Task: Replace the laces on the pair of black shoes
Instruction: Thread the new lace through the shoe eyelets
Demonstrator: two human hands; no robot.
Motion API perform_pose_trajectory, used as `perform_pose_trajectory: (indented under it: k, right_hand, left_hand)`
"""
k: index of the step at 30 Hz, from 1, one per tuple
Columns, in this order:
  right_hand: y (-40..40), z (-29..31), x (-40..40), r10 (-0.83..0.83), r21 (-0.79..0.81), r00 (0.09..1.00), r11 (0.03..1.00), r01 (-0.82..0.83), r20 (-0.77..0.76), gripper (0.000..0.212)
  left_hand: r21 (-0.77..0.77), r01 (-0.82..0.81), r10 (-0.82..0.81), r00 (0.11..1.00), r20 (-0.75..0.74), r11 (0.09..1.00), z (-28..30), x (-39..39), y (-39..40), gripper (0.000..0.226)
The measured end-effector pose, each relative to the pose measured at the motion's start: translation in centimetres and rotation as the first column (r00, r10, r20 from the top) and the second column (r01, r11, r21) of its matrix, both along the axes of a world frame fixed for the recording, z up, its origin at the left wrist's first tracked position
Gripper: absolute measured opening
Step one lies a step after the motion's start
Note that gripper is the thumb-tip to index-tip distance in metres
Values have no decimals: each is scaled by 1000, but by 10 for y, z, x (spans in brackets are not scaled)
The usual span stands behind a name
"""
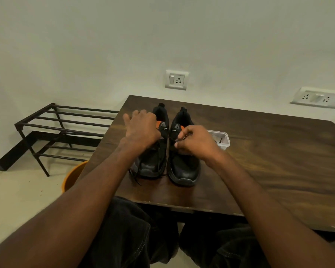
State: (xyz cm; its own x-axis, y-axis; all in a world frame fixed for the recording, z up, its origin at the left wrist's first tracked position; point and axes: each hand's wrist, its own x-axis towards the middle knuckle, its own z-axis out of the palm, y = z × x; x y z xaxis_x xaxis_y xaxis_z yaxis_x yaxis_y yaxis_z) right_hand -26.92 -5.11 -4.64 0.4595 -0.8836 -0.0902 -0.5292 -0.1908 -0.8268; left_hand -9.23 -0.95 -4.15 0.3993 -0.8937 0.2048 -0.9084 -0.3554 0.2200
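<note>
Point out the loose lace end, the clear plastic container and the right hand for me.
loose lace end (135,179): head view, on the black strand lying on the table by the left shoe's toe.
clear plastic container (225,139): head view, on its right wall.
right hand (194,141): head view, on the back of the hand.

Both shoes (184,167) under my fingers are black, with orange lining and grey tongue tabs just beyond my knuckles. Black lace (134,176) trails near my left wrist. Table (269,161) under my hands: dark brown, streaky wood grain. Clear plastic box (223,139) just past my right hand. Orange bucket (74,176) and black rack (66,130) out left of my left hand. Wall (162,35) off-white, sockets (176,80) white.
</note>
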Motion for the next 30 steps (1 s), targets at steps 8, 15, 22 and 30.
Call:
perform_pose_trajectory:
  k: [8, 15, 22, 30]
  right_hand:
    - [1, 53, -56, -174, 229, 695, 973, 14, 697, 3]
    - [3, 52, -63, 113, -58, 879, 994, -98, 463, 15]
    - [-13, 43, -77, -66, -40, 856, 994, 101, 513, 16]
    - [2, 36, -51, 58, -8, 930, 998, -60, 364, 23]
  left_hand:
    - [-87, 19, -39, 971, -236, 996, 8, -6, -1, 24]
    - [-543, 308, -624, 346, -701, 781, 42, -55, 13, 40]
    - [-163, 428, -452, 763, -462, 889, 17, -18, 4, 21]
    - [-372, 467, -577, 444, -686, 802, 25, -33, 12, 50]
